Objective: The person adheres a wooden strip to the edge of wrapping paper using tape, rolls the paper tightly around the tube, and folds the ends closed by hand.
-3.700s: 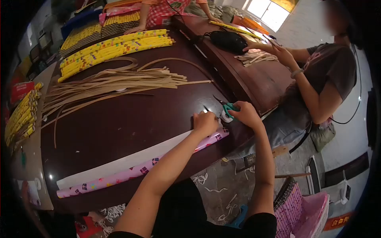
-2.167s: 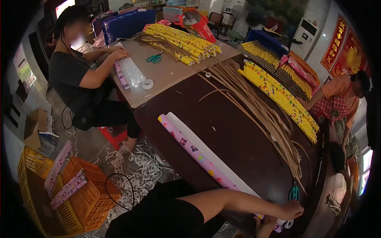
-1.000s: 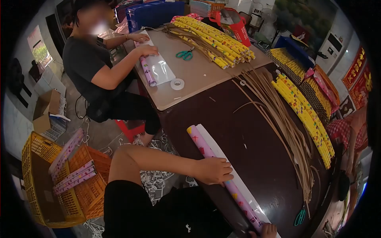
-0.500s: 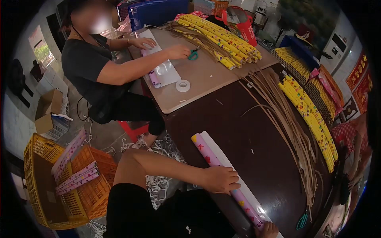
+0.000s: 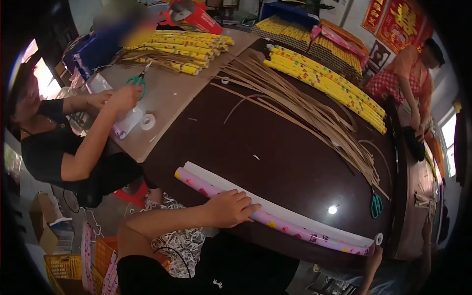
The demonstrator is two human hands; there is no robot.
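A long pink patterned roll (image 5: 295,229) with a white sheet edge (image 5: 295,214) lies along the near edge of the dark table. My left hand (image 5: 231,208) rests across the roll left of its middle, fingers together over it. At the roll's right end is my right hand (image 5: 374,256), its fingers closed beside a small white tape roll (image 5: 378,239); the exact grip is too small to tell. Green-handled scissors (image 5: 376,204) lie beyond that end, by the tips of the brown strips (image 5: 305,115).
Across the corner, a co-worker (image 5: 54,137) holds green scissors (image 5: 137,83) over a brown board (image 5: 172,96) bearing a white tape roll (image 5: 147,122). Yellow rolls (image 5: 324,83) lie at the back. Another person (image 5: 413,78) stands at right. An orange basket (image 5: 105,250) stands lower left.
The view has swung right, and the table contents appear shifted left. A tape roll now shows at my right hand. The co-worker's hand has picked up the green scissors.
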